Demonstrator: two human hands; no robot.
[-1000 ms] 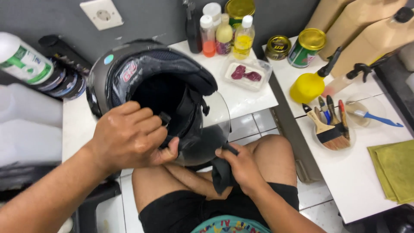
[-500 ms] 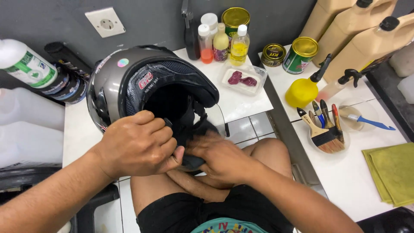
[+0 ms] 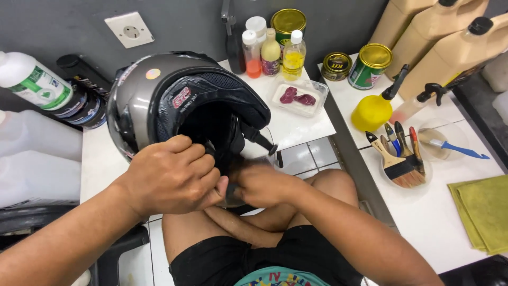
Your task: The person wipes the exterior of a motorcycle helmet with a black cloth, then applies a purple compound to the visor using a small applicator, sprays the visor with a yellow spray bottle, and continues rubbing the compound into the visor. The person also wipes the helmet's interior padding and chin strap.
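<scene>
Rear wall [image 3: 180, 21], 12 o'clock: dark grey, matte. White socket plate [image 3: 129, 29] fixed at approx. 11 o'clock. Floor [image 3: 307, 156], centre: white tiles w/ grey grout. White tabletop [image 3: 296, 124] at 12–1 o'clock; second white worktop [image 3: 450, 222] at 3–4 o'clock, narrow gap btwn the two. White surface [image 3: 98, 164] at 9 o'clock. Light even, bright, no hard shadows. Light source not in view.

Yellow spray bottle [image 3: 373, 110] – paintbrushes [image 3: 400, 159] – green cloth [image 3: 484, 212].
</scene>
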